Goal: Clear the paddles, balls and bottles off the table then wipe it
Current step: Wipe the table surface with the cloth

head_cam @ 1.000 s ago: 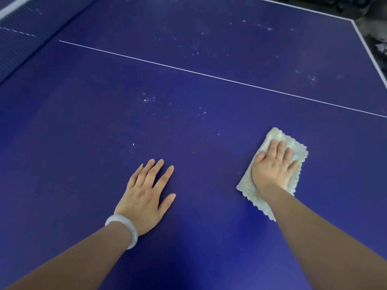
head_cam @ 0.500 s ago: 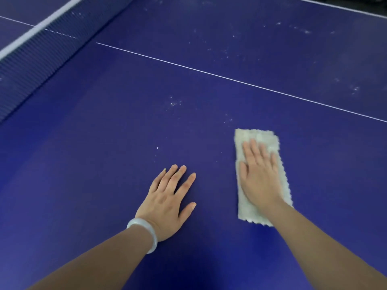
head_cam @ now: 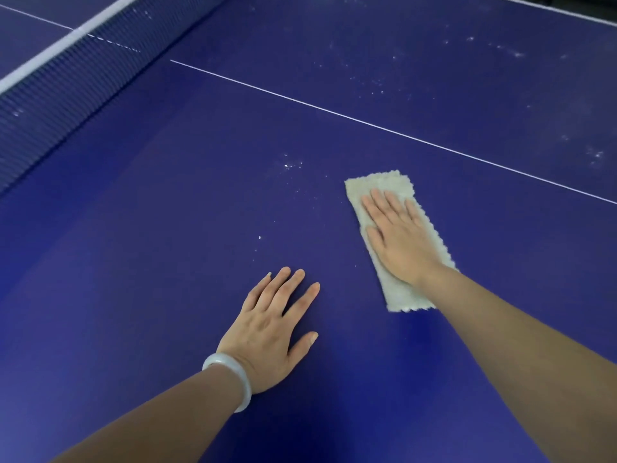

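The blue table-tennis table (head_cam: 150,228) fills our view. Nearest, our left hand (head_cam: 270,332), a pale bangle (head_cam: 230,379) at the wrist, lies flat with fingers spread, bracing us. Beyond it, our right hand (head_cam: 397,238) presses straight, close-set fingers on the folded beige cloth (head_cam: 404,295). We should keep palm weight even and overlap strokes, sweeping up the white specks (head_cam: 292,163), then past the white line (head_cam: 367,123).

Even soft light, faint shadows under hands, slight motion blur, wide-angle bending at edges.
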{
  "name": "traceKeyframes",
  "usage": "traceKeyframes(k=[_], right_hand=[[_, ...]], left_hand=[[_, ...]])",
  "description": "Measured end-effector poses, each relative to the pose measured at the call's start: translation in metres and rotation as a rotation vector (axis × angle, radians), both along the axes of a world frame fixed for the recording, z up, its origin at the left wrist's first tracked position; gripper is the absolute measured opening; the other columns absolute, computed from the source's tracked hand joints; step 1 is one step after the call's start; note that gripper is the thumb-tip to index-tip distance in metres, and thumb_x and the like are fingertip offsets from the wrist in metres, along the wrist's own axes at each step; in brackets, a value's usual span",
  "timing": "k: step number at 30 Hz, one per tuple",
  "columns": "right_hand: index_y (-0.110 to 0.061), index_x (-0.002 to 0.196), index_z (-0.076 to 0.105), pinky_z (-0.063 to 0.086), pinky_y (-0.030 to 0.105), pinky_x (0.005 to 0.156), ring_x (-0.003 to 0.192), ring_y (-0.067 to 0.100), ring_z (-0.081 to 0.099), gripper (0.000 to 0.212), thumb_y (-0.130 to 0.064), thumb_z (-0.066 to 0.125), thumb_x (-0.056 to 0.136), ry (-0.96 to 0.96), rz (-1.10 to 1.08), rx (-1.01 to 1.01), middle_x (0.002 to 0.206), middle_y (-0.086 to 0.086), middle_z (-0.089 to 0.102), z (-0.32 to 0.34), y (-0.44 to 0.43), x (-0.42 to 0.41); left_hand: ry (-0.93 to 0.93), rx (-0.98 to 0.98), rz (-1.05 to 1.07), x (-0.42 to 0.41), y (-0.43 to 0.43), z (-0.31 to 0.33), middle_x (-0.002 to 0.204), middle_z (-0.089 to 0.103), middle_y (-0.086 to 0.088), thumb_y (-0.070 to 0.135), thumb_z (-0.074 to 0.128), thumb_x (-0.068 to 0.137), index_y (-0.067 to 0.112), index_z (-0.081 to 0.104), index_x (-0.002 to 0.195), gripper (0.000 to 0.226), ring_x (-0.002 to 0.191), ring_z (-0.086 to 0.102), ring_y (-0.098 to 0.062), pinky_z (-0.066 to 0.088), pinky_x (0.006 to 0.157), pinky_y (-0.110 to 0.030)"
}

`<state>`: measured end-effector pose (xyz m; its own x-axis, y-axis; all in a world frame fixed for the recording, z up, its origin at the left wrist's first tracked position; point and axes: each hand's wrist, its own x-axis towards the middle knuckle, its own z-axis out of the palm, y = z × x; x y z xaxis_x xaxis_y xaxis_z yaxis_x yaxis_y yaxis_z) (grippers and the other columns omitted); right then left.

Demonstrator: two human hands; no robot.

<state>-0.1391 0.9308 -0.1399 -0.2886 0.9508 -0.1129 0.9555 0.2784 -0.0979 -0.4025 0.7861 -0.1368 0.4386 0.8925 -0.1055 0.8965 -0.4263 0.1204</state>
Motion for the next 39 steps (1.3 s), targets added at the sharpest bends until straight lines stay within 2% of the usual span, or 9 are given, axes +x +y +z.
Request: traceKeyframes(k=[3, 7, 9, 13, 15, 20, 25, 35, 39], right_hand=[[-0.022, 0.158, 0.015, 0.004, 0.047, 0.123, 0.153, 0.022, 0.007, 0.058, -0.04, 0.016, 0.103, -0.027, -0.275, 0.046, 0.165, 0.0, 0.012, -0.001, 0.003, 0.043], [-0.02, 0.159, 0.003, -0.003, 0.051, 0.122, 0.153, 0.023, -0.005, 0.059, -0.037, 0.011, 0.103, 0.012, -0.627, 0.001, 0.167, 0.002, -0.001, 0.0, 0.046, 0.037], [-0.023, 0.159, 0.006, -0.003, 0.051, 0.122, 0.153, 0.024, -0.004, 0.058, -0.036, 0.013, 0.103, 0.034, -0.452, -0.012, 0.167, 0.001, 0.001, 0.001, 0.063, 0.006], [-0.034, 0.158, 0.009, -0.006, 0.044, 0.123, 0.152, 0.014, -0.005, 0.055, -0.041, 0.013, 0.103, 0.042, 0.172, -0.051, 0.165, -0.01, 0.002, 0.004, 0.044, -0.04], [-0.034, 0.158, 0.009, -0.005, 0.042, 0.124, 0.151, 0.01, -0.007, 0.059, -0.044, 0.007, 0.1, 0.032, 0.274, -0.048, 0.164, -0.013, 0.001, 0.004, 0.014, -0.021], [-0.03, 0.158, 0.012, -0.001, 0.044, 0.124, 0.153, 0.013, -0.001, 0.059, -0.043, 0.011, 0.101, 0.023, -0.21, 0.036, 0.165, -0.007, 0.008, -0.004, -0.069, 0.066], [-0.021, 0.159, 0.005, -0.002, 0.049, 0.123, 0.153, 0.022, -0.002, 0.064, -0.042, 0.003, 0.098, -0.006, -0.57, 0.055, 0.166, 0.001, 0.002, -0.007, -0.098, 0.027], [-0.023, 0.159, -0.001, -0.005, 0.05, 0.123, 0.153, 0.022, -0.008, 0.06, -0.038, 0.011, 0.102, 0.04, -0.621, 0.037, 0.166, 0.0, -0.004, -0.01, -0.102, -0.07], [-0.025, 0.158, -0.001, -0.006, 0.048, 0.123, 0.152, 0.019, -0.01, 0.059, -0.038, 0.013, 0.102, 0.043, -0.635, 0.029, 0.166, -0.002, -0.006, -0.008, -0.103, -0.07]], left_hand=[[-0.008, -0.019, 0.003, 0.0, 0.0, -0.002, 0.16, 0.028, -0.005, 0.057, 0.03, 0.098, 0.026, 0.025, 0.155, 0.065, 0.149, 0.021, -0.025, 0.014, 0.118, -0.043], [-0.002, -0.024, 0.006, 0.0, 0.0, -0.002, 0.16, 0.026, -0.005, 0.058, 0.029, 0.098, 0.026, 0.024, 0.155, 0.065, 0.15, 0.02, -0.025, 0.013, 0.118, -0.043], [0.013, -0.018, 0.002, 0.0, 0.0, -0.001, 0.16, 0.026, -0.004, 0.058, 0.029, 0.099, 0.026, 0.025, 0.155, 0.065, 0.15, 0.02, -0.024, 0.012, 0.119, -0.042], [0.036, -0.011, 0.01, 0.001, 0.0, 0.0, 0.161, 0.024, -0.003, 0.058, 0.028, 0.099, 0.027, 0.024, 0.155, 0.065, 0.15, 0.017, -0.023, 0.008, 0.12, -0.04], [0.029, -0.018, 0.01, 0.0, 0.0, 0.0, 0.162, 0.023, -0.003, 0.058, 0.028, 0.098, 0.028, 0.023, 0.156, 0.065, 0.151, 0.016, -0.022, 0.008, 0.12, -0.04], [-0.001, -0.014, 0.011, 0.001, 0.0, -0.002, 0.16, 0.025, -0.004, 0.058, 0.028, 0.098, 0.027, 0.023, 0.156, 0.066, 0.15, 0.018, -0.023, 0.012, 0.119, -0.042], [0.012, -0.019, 0.007, 0.001, 0.001, -0.001, 0.16, 0.026, -0.005, 0.058, 0.028, 0.098, 0.026, 0.025, 0.155, 0.066, 0.15, 0.02, -0.025, 0.012, 0.119, -0.043], [-0.053, -0.038, -0.024, -0.003, 0.0, -0.003, 0.162, 0.023, -0.006, 0.056, 0.024, 0.1, 0.024, 0.023, 0.156, 0.064, 0.151, 0.015, -0.025, 0.02, 0.121, -0.047], [-0.296, -0.029, -0.01, -0.025, 0.005, 0.003, 0.159, 0.026, -0.006, 0.046, 0.03, 0.102, 0.019, 0.032, 0.153, 0.058, 0.15, 0.017, -0.023, 0.02, 0.122, -0.045]])
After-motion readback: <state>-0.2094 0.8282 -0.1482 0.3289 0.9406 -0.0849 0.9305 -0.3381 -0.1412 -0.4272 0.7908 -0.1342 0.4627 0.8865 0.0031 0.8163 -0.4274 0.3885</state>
